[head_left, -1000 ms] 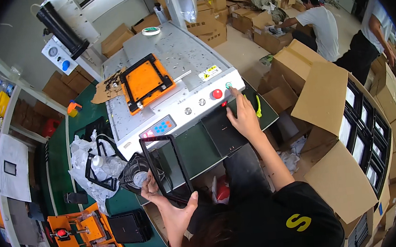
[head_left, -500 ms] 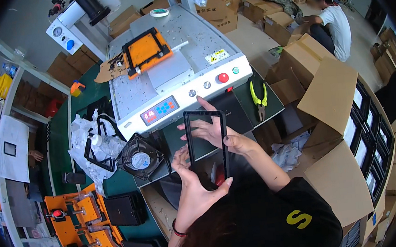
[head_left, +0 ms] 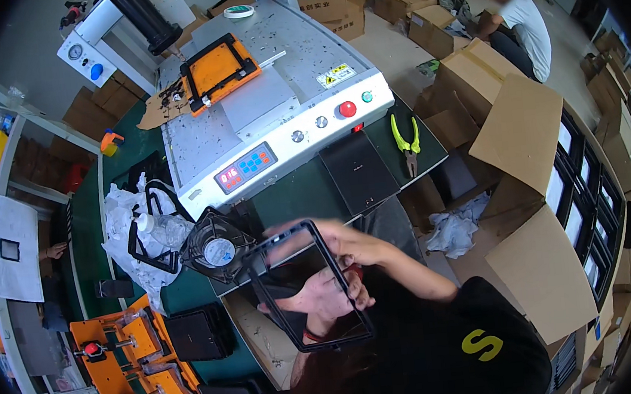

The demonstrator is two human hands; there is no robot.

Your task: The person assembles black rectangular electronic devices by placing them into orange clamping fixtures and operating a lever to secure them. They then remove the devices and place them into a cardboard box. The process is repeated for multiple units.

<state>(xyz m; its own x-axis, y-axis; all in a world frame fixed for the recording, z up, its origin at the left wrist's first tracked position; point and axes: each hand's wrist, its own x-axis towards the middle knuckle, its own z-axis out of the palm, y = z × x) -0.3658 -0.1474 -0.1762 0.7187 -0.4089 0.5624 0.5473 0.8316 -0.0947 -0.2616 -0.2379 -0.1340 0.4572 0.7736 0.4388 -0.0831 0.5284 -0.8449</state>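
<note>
A thin black rectangular frame [head_left: 336,342] is tilted in front of me, its middle open. My left hand [head_left: 320,294] shows through that opening, thumb out to the left. Its fingers curl round the frame's right-hand bar, and a red band circles the wrist. Across the frame's upper right corner lies my right hand [head_left: 346,243]. Its thumb is close to the bar, while its fingers are smeared by motion, so their grip is unclear. Beyond the hands, a flat black panel [head_left: 359,171] rests on the green table, and a black fan [head_left: 219,250] stands to the left.
A white machine [head_left: 289,150] with buttons bears an orange fixture [head_left: 220,72]. Yellow-green pliers [head_left: 407,144] lie to its right. White plastic wrap [head_left: 118,214] and orange clamp fixtures [head_left: 113,372] are at left. An open carton [head_left: 524,134] stands right; a person [head_left: 526,28] crouches behind.
The frame has come down toward me and tilted. My left hand has moved from its lower left to its right bar. My right hand has swung lower, across the top corner.
</note>
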